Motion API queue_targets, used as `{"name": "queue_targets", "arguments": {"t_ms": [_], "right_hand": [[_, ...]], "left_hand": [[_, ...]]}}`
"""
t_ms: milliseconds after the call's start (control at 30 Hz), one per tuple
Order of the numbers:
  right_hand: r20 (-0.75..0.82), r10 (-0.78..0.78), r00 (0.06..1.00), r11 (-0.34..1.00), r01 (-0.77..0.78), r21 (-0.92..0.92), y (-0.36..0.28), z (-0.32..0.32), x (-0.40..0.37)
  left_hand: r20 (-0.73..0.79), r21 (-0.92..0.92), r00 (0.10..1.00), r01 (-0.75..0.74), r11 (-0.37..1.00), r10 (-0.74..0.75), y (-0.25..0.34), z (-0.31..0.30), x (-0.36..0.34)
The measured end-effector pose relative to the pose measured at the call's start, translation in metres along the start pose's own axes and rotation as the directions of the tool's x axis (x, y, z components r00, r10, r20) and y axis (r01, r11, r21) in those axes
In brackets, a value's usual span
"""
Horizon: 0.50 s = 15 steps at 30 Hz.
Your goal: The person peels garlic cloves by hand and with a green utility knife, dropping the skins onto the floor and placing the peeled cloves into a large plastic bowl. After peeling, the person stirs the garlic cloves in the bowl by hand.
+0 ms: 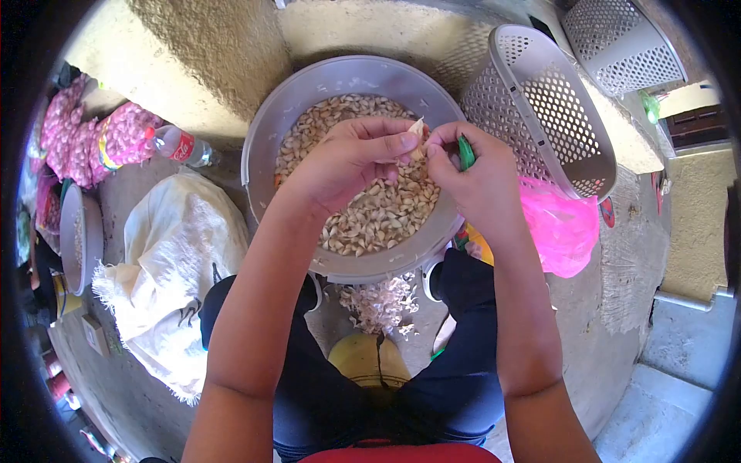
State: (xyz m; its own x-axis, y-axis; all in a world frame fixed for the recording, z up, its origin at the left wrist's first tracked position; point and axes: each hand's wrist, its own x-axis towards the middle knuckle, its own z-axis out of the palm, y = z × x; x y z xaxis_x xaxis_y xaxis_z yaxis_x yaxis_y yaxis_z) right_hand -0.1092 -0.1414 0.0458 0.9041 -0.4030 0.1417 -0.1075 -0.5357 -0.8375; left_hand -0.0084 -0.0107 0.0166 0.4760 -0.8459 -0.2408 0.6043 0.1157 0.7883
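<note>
Head view: the left hand and right hand meet just above the big bowl of garlic. The left hand pinches one garlic clove between thumb and fingers. The right hand touches the clove too, curled tight round a green handle.

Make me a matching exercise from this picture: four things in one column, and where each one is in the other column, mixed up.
Things:
1 clove
2 green tool
3 pink bag
4 peels

Places:
A on the floor between the knees
B in the right hand
C pinched by the left hand over the bowl
D beside the tilted basket

Pairs: 1-C, 2-B, 3-D, 4-A
</note>
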Motion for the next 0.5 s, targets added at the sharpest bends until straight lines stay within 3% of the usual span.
{"name": "queue_targets", "arguments": {"t_ms": [200,300,400,500], "right_hand": [[-0.197,-0.072,0.978,0.996,0.059,-0.069,0.003,-0.003,0.003],[-0.260,-0.083,0.962,0.997,0.080,-0.022,0.010,-0.005,0.006],[-0.186,-0.024,0.982,0.998,0.033,0.044,0.011,-0.006,0.006],[-0.057,0.197,0.979,0.943,-0.173,0.284,-0.001,-0.007,0.004]], "left_hand": [[0.151,0.011,0.988,0.037,0.999,-0.038,-0.002,-0.009,0.000],[0.155,0.036,0.986,0.053,0.998,-0.058,-0.002,-0.008,-0.001],[0.133,0.045,0.990,0.032,0.998,-0.037,-0.002,-0.006,-0.001],[0.023,0.027,0.998,-0.058,0.998,0.058,-0.002,-0.007,0.000]]}}
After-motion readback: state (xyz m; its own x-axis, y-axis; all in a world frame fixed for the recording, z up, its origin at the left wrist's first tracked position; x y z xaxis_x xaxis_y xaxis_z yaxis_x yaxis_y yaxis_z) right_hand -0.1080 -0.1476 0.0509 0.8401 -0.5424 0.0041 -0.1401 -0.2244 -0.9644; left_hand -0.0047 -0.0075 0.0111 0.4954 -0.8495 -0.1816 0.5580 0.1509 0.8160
